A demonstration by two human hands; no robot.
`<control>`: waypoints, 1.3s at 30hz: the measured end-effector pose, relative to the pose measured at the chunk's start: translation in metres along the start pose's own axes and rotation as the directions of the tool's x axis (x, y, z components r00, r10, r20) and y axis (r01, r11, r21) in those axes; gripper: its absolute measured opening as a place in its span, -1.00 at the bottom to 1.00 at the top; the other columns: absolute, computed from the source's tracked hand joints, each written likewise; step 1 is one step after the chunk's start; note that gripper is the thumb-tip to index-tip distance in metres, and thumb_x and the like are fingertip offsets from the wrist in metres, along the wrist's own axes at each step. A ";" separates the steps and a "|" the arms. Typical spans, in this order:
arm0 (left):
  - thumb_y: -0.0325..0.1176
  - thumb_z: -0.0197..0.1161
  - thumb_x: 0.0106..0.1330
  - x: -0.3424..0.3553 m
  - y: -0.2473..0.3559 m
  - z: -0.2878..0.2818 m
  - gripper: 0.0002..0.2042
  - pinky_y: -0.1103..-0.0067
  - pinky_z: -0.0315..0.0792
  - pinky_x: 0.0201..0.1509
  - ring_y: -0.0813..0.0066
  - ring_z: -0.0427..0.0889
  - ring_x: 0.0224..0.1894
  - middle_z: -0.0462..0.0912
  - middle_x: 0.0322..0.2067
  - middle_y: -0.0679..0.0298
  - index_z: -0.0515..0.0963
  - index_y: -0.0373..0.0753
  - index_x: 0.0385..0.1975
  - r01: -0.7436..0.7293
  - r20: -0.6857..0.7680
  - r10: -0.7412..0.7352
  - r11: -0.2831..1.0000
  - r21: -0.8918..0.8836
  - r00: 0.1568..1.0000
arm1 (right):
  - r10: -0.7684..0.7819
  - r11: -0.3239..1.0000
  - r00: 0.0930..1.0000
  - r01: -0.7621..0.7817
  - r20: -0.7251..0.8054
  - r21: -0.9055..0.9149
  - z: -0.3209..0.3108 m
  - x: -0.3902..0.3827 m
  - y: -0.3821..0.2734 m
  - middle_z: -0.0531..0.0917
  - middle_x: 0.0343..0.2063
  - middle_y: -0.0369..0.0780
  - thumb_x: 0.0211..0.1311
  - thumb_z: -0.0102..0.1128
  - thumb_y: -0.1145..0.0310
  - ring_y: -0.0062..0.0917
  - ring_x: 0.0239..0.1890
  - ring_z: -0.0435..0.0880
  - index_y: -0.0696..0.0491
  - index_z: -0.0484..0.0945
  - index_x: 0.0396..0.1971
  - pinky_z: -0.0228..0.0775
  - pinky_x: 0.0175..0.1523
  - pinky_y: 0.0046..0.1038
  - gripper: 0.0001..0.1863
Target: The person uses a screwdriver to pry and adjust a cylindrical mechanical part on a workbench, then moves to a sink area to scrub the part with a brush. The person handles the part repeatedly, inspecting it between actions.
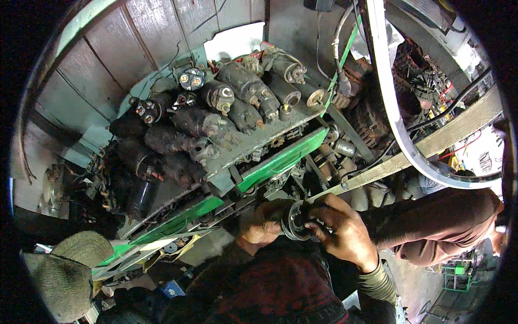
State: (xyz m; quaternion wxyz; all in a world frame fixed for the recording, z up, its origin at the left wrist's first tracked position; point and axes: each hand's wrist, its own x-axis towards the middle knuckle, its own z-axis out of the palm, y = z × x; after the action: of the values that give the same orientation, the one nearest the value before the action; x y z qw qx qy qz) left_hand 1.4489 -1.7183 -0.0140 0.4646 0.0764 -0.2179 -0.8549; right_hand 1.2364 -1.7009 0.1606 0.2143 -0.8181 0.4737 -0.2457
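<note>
A short, round metal housing (294, 220), with a shiny rim and a hollow dark inside, is held up in front of my torso. Around its left side curl the fingers of my left hand (261, 227), partly in shadow. My right hand (348, 229) is closed at the opening on the right, its thumb and fingertips pinched together at the rim. Whether those fingertips also grip something small inside the housing, I cannot make out.
Several greasy starter motors (243, 83) crowd a metal shelf (226, 162) with green edging (283, 159). More used parts fill the space below. A curved white strip (396, 119) hangs at right. A brown-sleeved limb (437, 224) and a capped person (67, 270) are close by.
</note>
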 end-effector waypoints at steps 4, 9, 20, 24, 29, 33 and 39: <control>-0.23 0.58 0.05 0.002 -0.003 0.008 -0.19 0.33 0.52 0.35 0.25 0.65 0.19 0.64 0.15 0.05 0.42 -0.48 0.30 -0.044 -0.058 0.046 0.998 0.034 0.997 | -0.033 0.999 0.999 0.032 -0.020 -0.038 0.008 -0.002 0.003 0.59 -0.21 -0.04 0.11 0.49 0.41 -0.07 -0.15 0.65 0.20 0.68 -0.15 0.57 -0.06 -0.18 -0.68; -0.28 0.52 0.05 0.003 -0.006 0.011 -0.22 0.29 0.51 0.37 0.20 0.64 0.21 0.62 0.17 0.01 0.40 -0.48 0.31 -0.061 -0.019 0.059 0.996 -0.072 0.998 | 0.007 0.998 0.998 -0.011 -0.067 -0.064 0.014 -0.005 0.001 0.58 -0.25 -0.06 0.16 0.48 0.40 -0.09 -0.19 0.65 0.17 0.69 -0.15 0.56 -0.10 -0.20 -0.72; -0.33 0.51 0.03 0.003 -0.007 0.000 -0.19 0.29 0.49 0.36 0.18 0.61 0.24 0.60 0.20 0.02 0.36 -0.47 0.33 -0.081 0.059 0.090 0.986 -0.145 0.994 | 0.153 0.944 0.987 -0.160 0.048 0.288 -0.006 -0.007 -0.005 0.63 0.14 0.01 -0.02 0.65 0.32 -0.05 0.20 0.63 0.17 0.52 0.24 0.49 0.29 -0.19 -0.23; -0.37 0.52 0.01 0.000 -0.009 0.000 -0.18 0.29 0.47 0.37 0.19 0.60 0.25 0.59 0.21 0.03 0.36 -0.45 0.34 -0.024 0.051 0.031 0.989 -0.147 0.998 | 0.106 0.960 0.994 -0.111 0.035 0.255 0.002 -0.009 -0.004 0.62 0.16 0.02 -0.12 0.70 0.32 -0.05 0.22 0.63 0.19 0.49 0.28 0.49 0.29 -0.19 -0.12; -0.37 0.55 -0.02 0.001 -0.004 0.010 -0.16 0.29 0.45 0.39 0.19 0.58 0.27 0.59 0.22 0.04 0.36 -0.43 0.35 -0.016 0.049 0.025 0.984 -0.178 0.998 | 0.100 0.959 0.995 -0.099 0.009 0.267 0.001 -0.006 -0.007 0.64 0.14 0.01 -0.14 0.69 0.39 -0.07 0.20 0.65 0.20 0.56 0.21 0.50 0.29 -0.22 -0.19; -0.34 0.59 -0.03 0.003 -0.001 0.011 -0.14 0.28 0.44 0.40 0.19 0.57 0.28 0.59 0.22 0.06 0.37 -0.41 0.35 -0.011 0.070 0.021 0.990 -0.144 0.997 | 0.087 0.968 0.995 -0.074 -0.044 0.239 0.004 -0.006 -0.010 0.67 0.08 -0.03 -0.24 0.74 0.34 -0.15 0.14 0.68 0.18 0.59 0.16 0.51 0.24 -0.24 -0.17; -0.26 0.64 -0.04 0.003 -0.003 0.006 -0.09 0.25 0.41 0.44 0.17 0.54 0.32 0.57 0.24 0.07 0.36 -0.38 0.37 0.034 0.129 -0.007 0.976 -0.214 0.992 | 0.081 0.967 0.996 -0.084 0.019 0.240 -0.002 -0.002 -0.016 0.64 0.13 -0.01 -0.12 0.69 0.37 -0.09 0.19 0.65 0.17 0.59 0.18 0.52 0.27 -0.22 -0.24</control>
State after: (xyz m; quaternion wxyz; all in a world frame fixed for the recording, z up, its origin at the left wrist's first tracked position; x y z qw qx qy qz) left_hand 1.4429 -1.7176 -0.0096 0.4463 -0.0271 -0.1522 -0.8814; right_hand 1.2450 -1.6919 0.1708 0.3243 -0.7667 0.4730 -0.2884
